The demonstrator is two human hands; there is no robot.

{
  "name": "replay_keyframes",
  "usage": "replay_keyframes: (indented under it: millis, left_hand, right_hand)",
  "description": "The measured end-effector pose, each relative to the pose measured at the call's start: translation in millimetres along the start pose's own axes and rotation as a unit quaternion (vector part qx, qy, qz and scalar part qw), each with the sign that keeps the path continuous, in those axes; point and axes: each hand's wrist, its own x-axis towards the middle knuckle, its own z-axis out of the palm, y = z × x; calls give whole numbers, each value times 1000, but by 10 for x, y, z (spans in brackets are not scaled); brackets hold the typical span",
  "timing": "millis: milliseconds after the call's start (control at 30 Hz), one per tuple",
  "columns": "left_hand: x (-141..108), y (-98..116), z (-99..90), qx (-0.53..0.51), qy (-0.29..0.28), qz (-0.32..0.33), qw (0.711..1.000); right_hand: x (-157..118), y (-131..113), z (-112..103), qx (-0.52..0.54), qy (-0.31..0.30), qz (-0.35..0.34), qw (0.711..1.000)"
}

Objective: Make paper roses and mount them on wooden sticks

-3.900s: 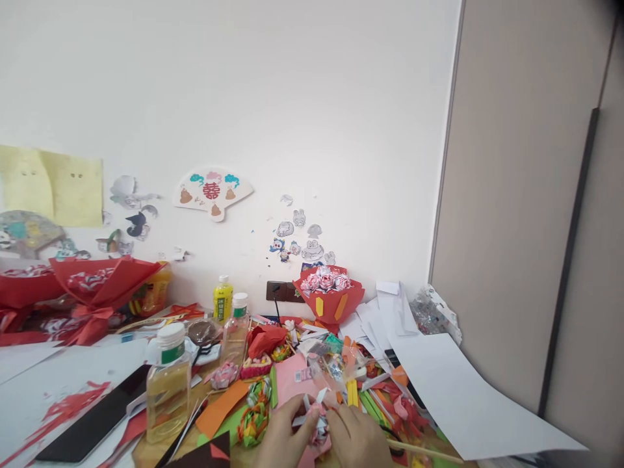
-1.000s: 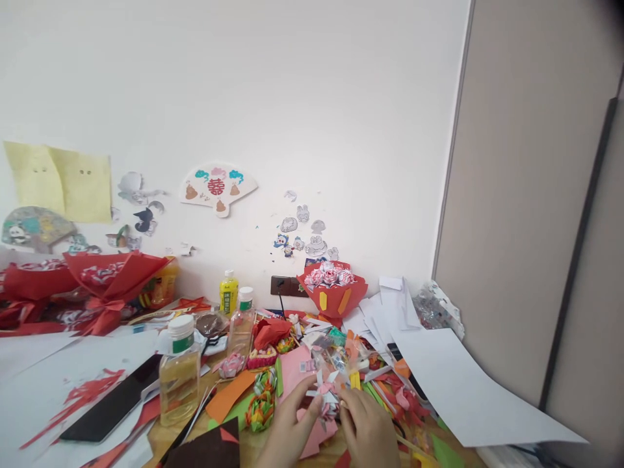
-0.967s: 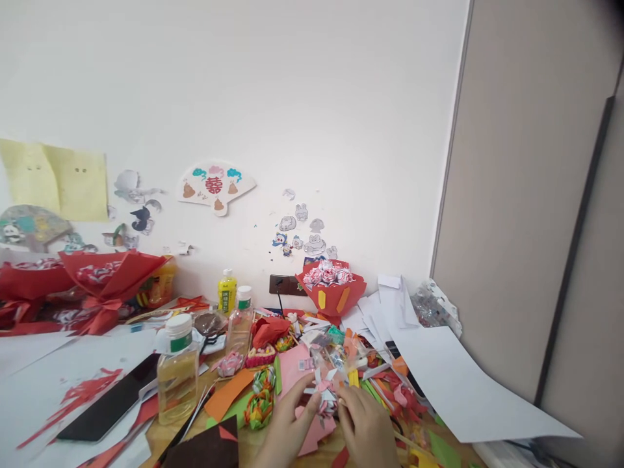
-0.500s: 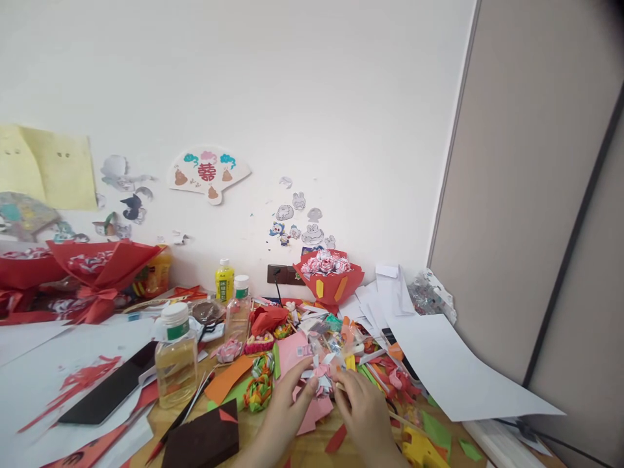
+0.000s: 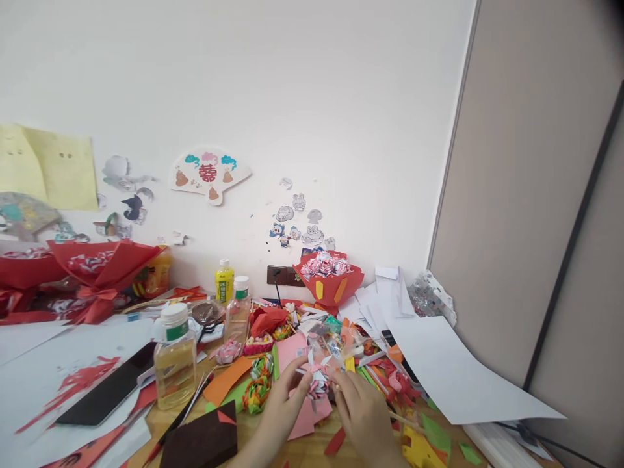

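A pink-and-white folded paper flower (image 5: pixel 319 377) with pointed strips sticking out sits between my two hands, low in the middle of the view. My left hand (image 5: pixel 283 400) grips its left side with thumb and curled fingers. From the right, my right hand (image 5: pixel 359 408) pinches its edge; those fingertips are partly hidden behind the hand. Pink paper sheets (image 5: pixel 303 419) lie beneath and behind the flower. Left of my left hand is a green-and-orange folded paper chain (image 5: pixel 257 385), beside an orange paper strip (image 5: pixel 228 380).
A clear bottle (image 5: pixel 175 357) of yellowish liquid stands at the left, near a black phone (image 5: pixel 110 383) and a dark brown block (image 5: pixel 199 437). A red-wrapped bouquet (image 5: pixel 329 279) stands against the wall. White paper (image 5: pixel 468 370) and a yellow tool (image 5: pixel 420 448) lie to the right.
The paper flower has turned slightly between my hands, and more of its pointed strips and lower petals show. My fingers have shifted a little around it.
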Motion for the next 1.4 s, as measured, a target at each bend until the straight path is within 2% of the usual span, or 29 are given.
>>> replay_keyframes:
  millis: [167, 367, 667, 900, 1167, 1400]
  left_hand:
    - [-1, 39, 9, -49, 0, -5, 999]
    - [-5, 8, 19, -44, -10, -4, 999]
    - [-4, -31, 21, -11, -34, 19, 999]
    - [-13, -23, 24, 0, -49, 16, 999]
    - [-27, -20, 45, 4, -56, 7, 998]
    - [-16, -60, 41, 29, -68, 0, 997]
  right_hand:
    - [-2, -1, -14, 51, 12, -28, 998]
    - [-61, 4, 43, 64, 5, 6, 998]
    - [-31, -12, 0, 47, 14, -29, 998]
    - [-14, -19, 5, 12, 18, -66, 998]
    - [-43, -31, 59, -22, 20, -77, 997]
    - [-34, -9, 72, 18, -25, -61, 998]
